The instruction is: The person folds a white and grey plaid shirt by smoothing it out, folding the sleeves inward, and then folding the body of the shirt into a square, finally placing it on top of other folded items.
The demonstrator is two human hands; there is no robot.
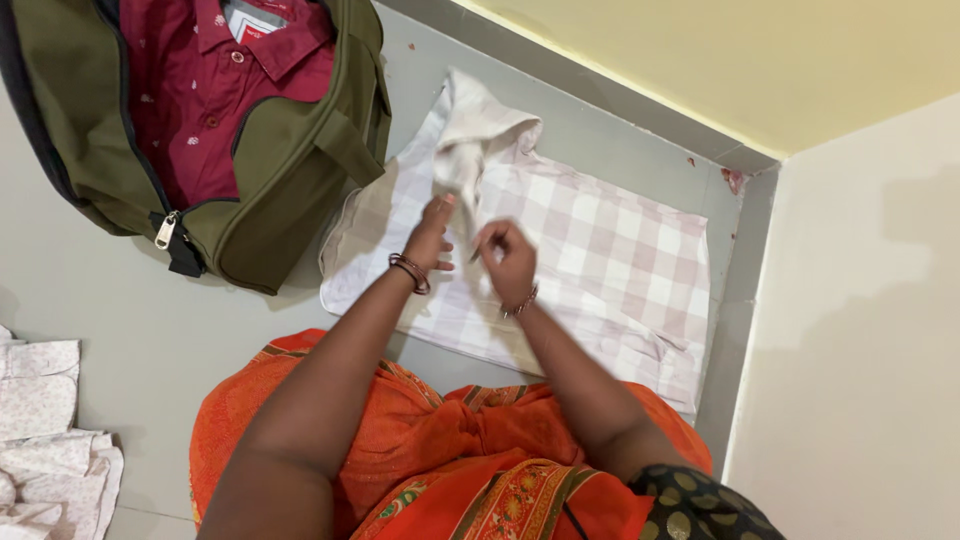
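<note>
A pale checked shirt [600,270] lies spread flat on the grey floor in front of me. Its collar end [470,130] is folded back over the body, toward the upper left. My left hand [432,232] pinches the folded-over fabric just below the collar. My right hand [507,258] is beside it, fingers curled on the shirt's front placket. Both wrists wear bangles. My orange patterned sari [440,470] covers my lap at the bottom.
An olive green duffel bag [290,150] lies unzipped at the upper left with a folded maroon shirt [210,90] inside. White printed cloths [45,440] are piled at the lower left. A yellow wall [720,50] and a cream wall [860,320] meet in a corner at right.
</note>
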